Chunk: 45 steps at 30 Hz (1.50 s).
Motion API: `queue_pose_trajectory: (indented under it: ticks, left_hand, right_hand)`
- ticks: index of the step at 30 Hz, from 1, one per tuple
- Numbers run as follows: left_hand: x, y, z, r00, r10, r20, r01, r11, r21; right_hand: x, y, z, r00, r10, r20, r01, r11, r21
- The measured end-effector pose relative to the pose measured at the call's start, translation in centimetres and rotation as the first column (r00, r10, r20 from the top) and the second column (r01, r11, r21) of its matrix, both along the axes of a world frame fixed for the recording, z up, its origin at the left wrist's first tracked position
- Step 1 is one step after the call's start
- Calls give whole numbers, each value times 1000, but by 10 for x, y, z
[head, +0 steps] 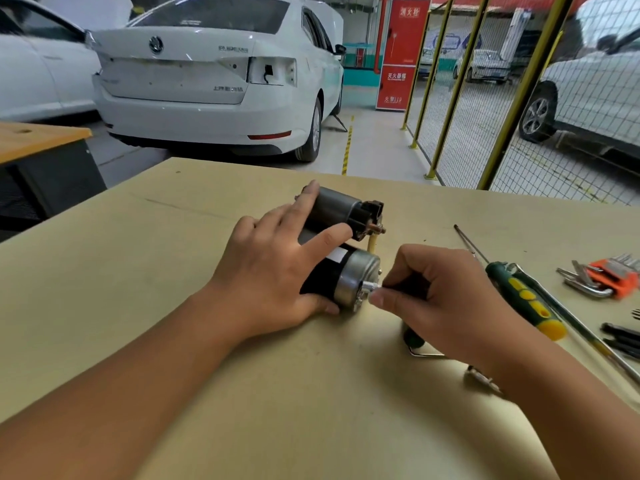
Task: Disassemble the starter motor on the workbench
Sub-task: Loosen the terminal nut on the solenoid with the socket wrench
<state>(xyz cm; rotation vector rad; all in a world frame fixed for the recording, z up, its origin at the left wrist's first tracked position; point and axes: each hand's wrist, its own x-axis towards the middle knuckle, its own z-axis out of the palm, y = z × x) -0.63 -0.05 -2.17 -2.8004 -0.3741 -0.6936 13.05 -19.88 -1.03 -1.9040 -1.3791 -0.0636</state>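
The starter motor (349, 271) lies on its side on the workbench (173, 244), a black body with a silver end cap facing right and a dark solenoid on its far side. My left hand (277, 271) lies over the motor body, thumb under the near side, index finger stretched across the solenoid. My right hand (436, 299) grips a small dark-handled tool (410, 284) whose metal tip meets the centre of the silver end cap. Most of the tool is hidden in my fist.
A green and yellow screwdriver (523, 296) lies right of my right hand. An orange hex key set (606, 278) and dark tools (621, 337) sit at the right edge. A bent metal piece (420, 351) lies near my right wrist. White cars and a yellow mesh fence stand beyond the bench.
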Motion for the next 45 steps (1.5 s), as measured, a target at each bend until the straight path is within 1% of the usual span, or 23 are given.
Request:
queue_pose_trajectory:
  ticks: [3,5,7,9,12,16,18,22,25,28,30,31,32,33,34,35,36,37,39,41,45]
  left_hand:
    - [5,-2,2,998,58,27,-58,998,6]
    - [8,-2,5,994,104,41,-103,994,-27]
    - [10,-2,6,990,132,42,-129,990,-58]
    - [11,0,7,990,133,50,-128,987,-94]
    - [10,5,8,990,118,75,-102,976,-193]
    - [9,8,8,992,71,106,-32,942,-333]
    - [9,9,7,992,58,113,-14,934,-356]
    - [9,8,4,989,67,130,-19,939,-342]
    - [9,7,2,985,67,157,-13,947,-321]
    - [8,5,1,987,68,147,-18,950,-313]
    - [9,2,3,984,95,147,-46,950,-309]
    - [10,-1,4,981,106,165,-58,961,-270]
    - [10,-5,4,976,85,200,-45,979,-197]
    - [11,-10,2,969,14,248,13,994,-104]
    - [14,-17,-1,951,-97,293,108,994,-19]
    - [18,-25,-4,920,-218,326,222,975,26]
    - [22,-34,-7,884,-317,344,325,945,37]
    - [27,-41,-9,856,-381,350,393,919,41]
    - [38,-49,-13,834,-429,346,445,895,36]
    - [44,-48,-14,829,-430,358,464,886,-10]
    - [49,-40,-15,842,-402,361,464,880,-103]
  right_hand:
    - [3,-1,6,998,-39,50,44,995,-87]
    - [4,0,8,993,-38,116,58,984,-169]
    - [5,2,8,989,-36,141,69,969,-236]
    - [6,1,10,989,-43,142,84,953,-291]
    - [10,-1,10,986,-41,163,95,935,-340]
    - [11,1,3,990,-19,140,58,958,-281]
    - [12,2,0,989,-21,147,61,960,-275]
    - [15,3,-4,994,-42,102,69,958,-280]
    - [13,4,-5,989,-72,125,102,962,-254]
    - [12,5,-6,983,-111,148,146,957,-253]
    - [11,5,-6,982,-129,139,160,958,-238]
    - [12,5,-6,983,-135,121,160,961,-227]
    - [12,5,-6,986,-134,104,154,963,-222]
    - [12,5,-6,987,-125,101,145,963,-226]
    - [13,5,-6,987,-115,111,138,963,-230]
    - [14,6,-6,987,-108,116,132,966,-223]
    - [15,6,-6,989,-99,107,119,972,-204]
    - [16,6,-8,992,-89,92,104,978,-183]
    - [19,5,-9,996,-73,48,80,982,-172]
    - [20,4,-6,999,-47,-14,44,980,-192]
    - [21,3,0,965,-19,-261,-23,987,-157]
